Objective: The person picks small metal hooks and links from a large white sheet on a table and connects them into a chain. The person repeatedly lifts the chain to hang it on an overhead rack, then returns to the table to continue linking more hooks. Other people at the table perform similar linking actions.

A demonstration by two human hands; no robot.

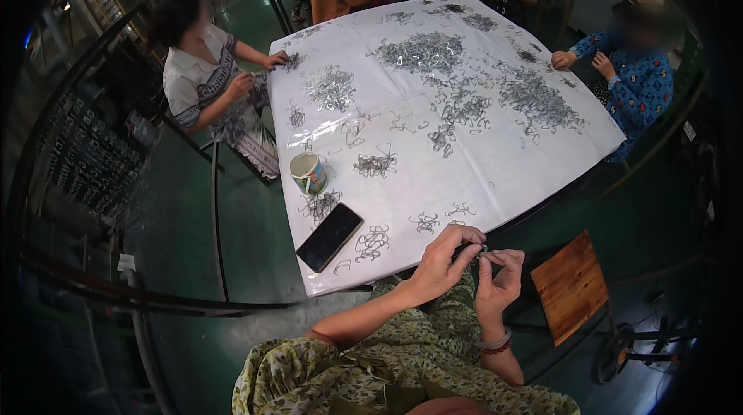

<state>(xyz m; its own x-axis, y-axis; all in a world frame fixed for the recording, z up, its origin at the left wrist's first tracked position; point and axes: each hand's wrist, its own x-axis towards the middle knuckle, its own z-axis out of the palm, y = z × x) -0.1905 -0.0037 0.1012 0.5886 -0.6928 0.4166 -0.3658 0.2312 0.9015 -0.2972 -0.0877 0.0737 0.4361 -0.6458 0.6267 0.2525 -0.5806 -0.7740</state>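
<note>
Close to the table's near edge, my left hand (446, 262) and my right hand (499, 282) are raised in front of me. Both pinch a small wire hook (484, 249) between thumb and fingertips. The fingers cover most of it, so its full shape is hidden. Just beyond my left hand lie small groups of bent wire hooks (425, 221) on the white-covered table (433, 183). Another little pile of hooks (373, 243) is to the left, beside a black phone (330, 237).
A patterned mug (309, 175) stands at the table's left edge. Large heaps of wire hooks (422, 53) cover the far part, with another heap (542, 101) to the right. Several people sit around the table. A wooden stool (571, 288) is right of my hands.
</note>
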